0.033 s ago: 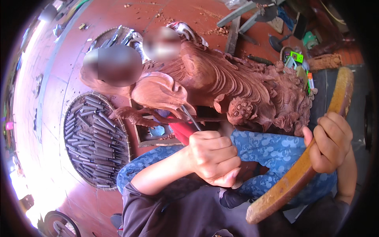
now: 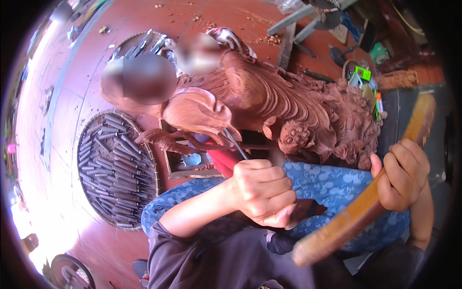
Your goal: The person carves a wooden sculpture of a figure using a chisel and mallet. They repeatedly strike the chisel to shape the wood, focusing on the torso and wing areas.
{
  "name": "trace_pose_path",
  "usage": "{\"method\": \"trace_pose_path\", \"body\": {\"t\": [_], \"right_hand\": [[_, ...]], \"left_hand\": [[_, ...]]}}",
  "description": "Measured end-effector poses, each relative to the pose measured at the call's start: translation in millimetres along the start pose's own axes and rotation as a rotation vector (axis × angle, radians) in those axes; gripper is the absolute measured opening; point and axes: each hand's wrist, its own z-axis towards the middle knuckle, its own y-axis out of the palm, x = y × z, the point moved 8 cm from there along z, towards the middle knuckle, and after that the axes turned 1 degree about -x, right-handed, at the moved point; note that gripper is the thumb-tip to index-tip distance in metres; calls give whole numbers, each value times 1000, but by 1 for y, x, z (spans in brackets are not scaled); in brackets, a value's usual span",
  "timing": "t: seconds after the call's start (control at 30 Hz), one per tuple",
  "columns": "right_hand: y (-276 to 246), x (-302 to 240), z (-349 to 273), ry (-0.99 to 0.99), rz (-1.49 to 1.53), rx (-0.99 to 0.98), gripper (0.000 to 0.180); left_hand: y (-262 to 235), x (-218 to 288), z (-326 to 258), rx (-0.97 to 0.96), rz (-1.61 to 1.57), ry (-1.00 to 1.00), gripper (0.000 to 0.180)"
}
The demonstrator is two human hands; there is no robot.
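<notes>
While left hand grips chisel and right hand clasps wooden club, carving lies twelve o'clock of the nearer left, long axis nine-to-three.

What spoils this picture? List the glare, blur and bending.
Head view: glare whitens the floor at far left. Head view: the wooden stick is smeared at both ends, while the left hand looks fairly sharp. Head view: two patches by the carving are blurred beyond telling. Head view: straight edges bend toward a black rim.
</notes>
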Motion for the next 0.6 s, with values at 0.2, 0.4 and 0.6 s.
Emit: {"method": "trace_pose_path", "body": {"t": [0.2, 0.4, 0.6], "right_hand": [[5, 29, 0, -42, 38, 43, 31], [17, 49, -18, 118, 147, 144, 34], [31, 80, -24, 271, 170, 299, 31]], "left_hand": [[6, -10, 14, 122, 69, -62, 26], [-4, 21, 26, 266, 253, 128, 32], [-3, 9, 49, 368, 36, -198, 40]]}}
